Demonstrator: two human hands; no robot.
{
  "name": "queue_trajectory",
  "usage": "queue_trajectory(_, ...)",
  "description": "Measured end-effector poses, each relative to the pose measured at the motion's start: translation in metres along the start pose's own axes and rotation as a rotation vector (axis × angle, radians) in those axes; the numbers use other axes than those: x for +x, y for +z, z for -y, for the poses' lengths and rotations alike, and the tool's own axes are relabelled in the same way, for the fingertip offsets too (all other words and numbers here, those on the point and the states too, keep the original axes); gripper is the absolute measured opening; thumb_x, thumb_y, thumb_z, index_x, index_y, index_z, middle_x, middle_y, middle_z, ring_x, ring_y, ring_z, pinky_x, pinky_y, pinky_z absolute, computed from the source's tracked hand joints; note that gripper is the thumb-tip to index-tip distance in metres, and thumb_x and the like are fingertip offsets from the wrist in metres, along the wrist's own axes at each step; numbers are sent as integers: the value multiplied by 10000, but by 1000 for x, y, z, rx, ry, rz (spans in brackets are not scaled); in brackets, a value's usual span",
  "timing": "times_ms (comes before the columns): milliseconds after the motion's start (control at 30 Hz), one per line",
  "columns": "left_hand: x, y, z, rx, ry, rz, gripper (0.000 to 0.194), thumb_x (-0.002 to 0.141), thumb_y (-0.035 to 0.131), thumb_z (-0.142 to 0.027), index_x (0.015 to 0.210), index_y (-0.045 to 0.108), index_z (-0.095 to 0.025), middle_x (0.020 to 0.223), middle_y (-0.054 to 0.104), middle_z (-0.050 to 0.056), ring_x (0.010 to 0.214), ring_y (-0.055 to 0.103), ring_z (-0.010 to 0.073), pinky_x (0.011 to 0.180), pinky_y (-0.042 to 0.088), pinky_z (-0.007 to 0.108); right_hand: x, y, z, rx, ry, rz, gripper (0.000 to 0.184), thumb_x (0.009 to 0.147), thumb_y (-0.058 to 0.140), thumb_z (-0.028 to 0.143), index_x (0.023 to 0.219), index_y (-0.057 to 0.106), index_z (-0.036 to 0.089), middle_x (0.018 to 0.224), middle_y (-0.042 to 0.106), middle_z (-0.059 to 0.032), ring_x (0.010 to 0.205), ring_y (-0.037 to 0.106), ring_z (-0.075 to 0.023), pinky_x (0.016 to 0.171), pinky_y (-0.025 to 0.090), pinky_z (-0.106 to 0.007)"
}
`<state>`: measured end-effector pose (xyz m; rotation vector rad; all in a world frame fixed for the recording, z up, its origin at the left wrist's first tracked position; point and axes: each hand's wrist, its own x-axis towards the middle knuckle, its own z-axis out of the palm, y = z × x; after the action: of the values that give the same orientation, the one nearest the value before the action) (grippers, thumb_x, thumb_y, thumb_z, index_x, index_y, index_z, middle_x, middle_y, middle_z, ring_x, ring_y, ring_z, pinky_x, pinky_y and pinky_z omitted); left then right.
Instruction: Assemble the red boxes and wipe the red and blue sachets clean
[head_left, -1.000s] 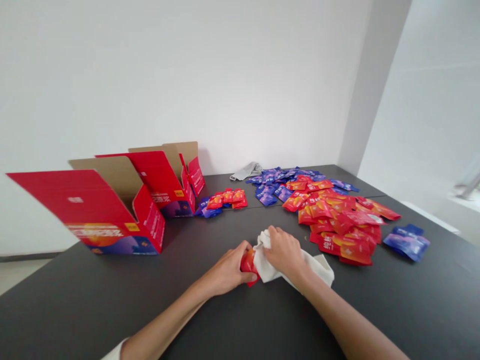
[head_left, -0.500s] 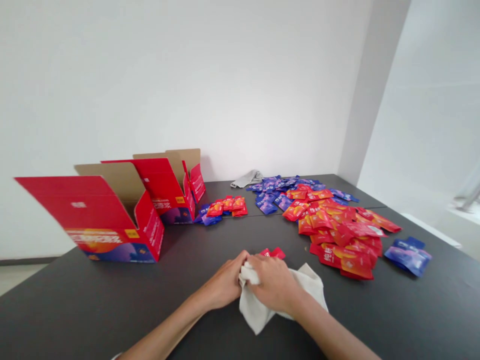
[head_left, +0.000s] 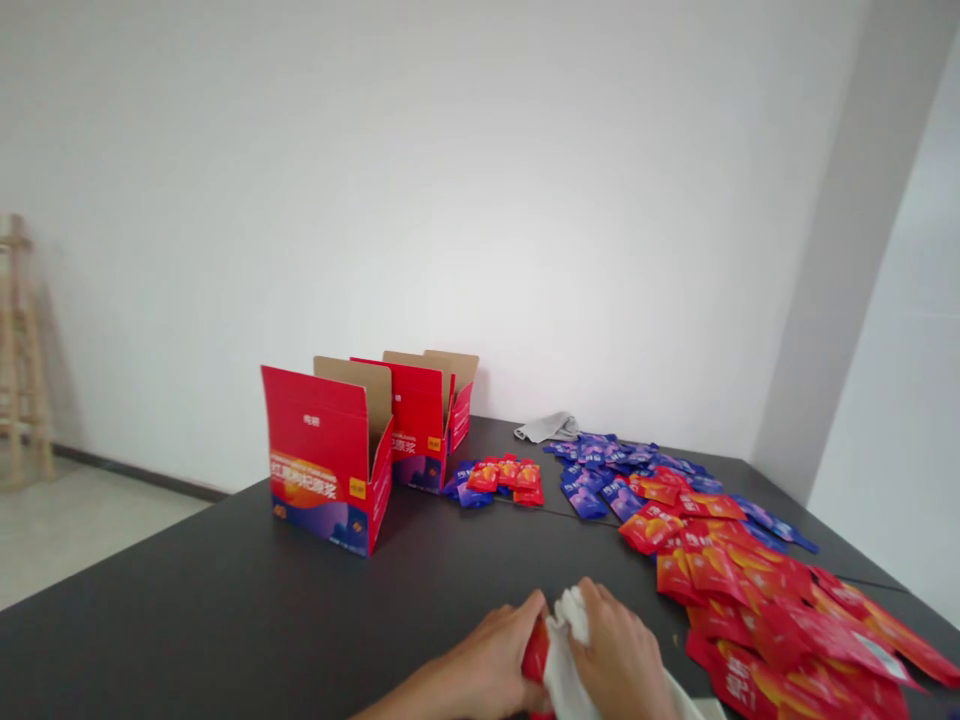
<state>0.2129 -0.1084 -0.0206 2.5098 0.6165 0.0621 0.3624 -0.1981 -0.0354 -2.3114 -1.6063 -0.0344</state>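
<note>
Over the smooth black surface (head_left: 187, 620), the left hand (head_left: 495, 660) pinches a small glossy red pouch (head_left: 535, 652) and the right hand (head_left: 624, 655) clutches a crumpled white cloth (head_left: 562, 672) against it, left of heaped red-and-orange flat pouches (head_left: 780, 620).

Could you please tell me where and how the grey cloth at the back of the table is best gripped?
Probably pinch the grey cloth from above at its bunched right end: folds stand up there, while the left end lies flatter against the table.
</note>
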Motion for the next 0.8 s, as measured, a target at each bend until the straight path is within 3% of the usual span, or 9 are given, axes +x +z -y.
queue_trajectory(67, -1, 0, -1, 3, -27, -17, 529, 600, 692, -417, 1010, 400, -253, 984, 582, 9, 890, 553, 227, 692, 398, 272, -2, 0, -3, -2, 36, -32, 361, 771, 441, 182, 1125, 512, 184, 1095, 596, -96, 989, 571, -223, 788, 410, -287)
queue_trajectory(200, 2, 4, 1, 17, 66, -70, 375, 704, 597, -359, 1002, 401, -243, 988, 599, 17, 886, 565, 208, 693, 389, 258, -11, 4, 8, 107, -181, 17, 408, 713, 513, 189, 1120, 522, 215, 1129, 587, -64, 1031, 546, -203, 841, 381, -260)
queue_trajectory(267, 3, 7, 3, 16, 84, -92, 347, 721, 577, -349, 1003, 406, -240, 974, 605, 18, 870, 570, 205, 681, 386, 256, -11, 5, 12, 115, -183, 0, 366, 719, 505, 186, 1082, 530, 226, 1070, 608, -46, 980, 568, -196, 804, 390, -257)
queue_trajectory(333, 3, 7, 4, 5, 53, -92, 415, 674, 631, -384, 1000, 418, -243, 950, 606, 10, 846, 570, 210, 656, 381, 254, -5, 4, 4, 61, -60, -36, 273, 765, 460, 195, 1026, 533, 221, 1000, 620, -47, 918, 591, -199, 743, 400, -266)
queue_trajectory(433, 2, 2, 5, -45, 3, -72, 511, 588, 708, -376, 1006, 443, -252, 925, 607, -7, 826, 565, 206, 632, 375, 244, 6, -1, -28, -18, 174, -16, 221, 818, 419, 261, 1004, 527, 208, 991, 619, -74, 894, 606, -233, 682, 407, -295)
queue_trajectory(533, 3, -7, 12, -174, 34, -118, 383, 635, 672, -324, 958, 489, -230, 923, 614, -10, 825, 566, 186, 637, 386, 233, 14, -8, -66, 23, 317, 23, 286, 855, 377, 373, 1036, 522, 206, 1038, 616, -106, 949, 596, -267, 688, 417, -321)
queue_trajectory(667, 20, -34, 37, -459, -9, -259, 264, 699, 618, -319, 900, 519, -179, 907, 633, 11, 819, 588, 177, 645, 423, 231, 18, -11, -91, 144, 358, 15, 382, 871, 317, 459, 1079, 509, 203, 1031, 627, -129, 1010, 577, -264, 722, 423, -318)
queue_trajectory(800, 56, -71, 75, -573, -194, -582, 301, 788, 528, -357, 995, 509, -139, 931, 646, 65, 793, 617, 169, 630, 459, 237, 20, -2, -88, 180, 323, 38, 312, 854, 343, 439, 997, 518, 223, 1011, 635, -105, 982, 589, -263, 715, 419, -312)
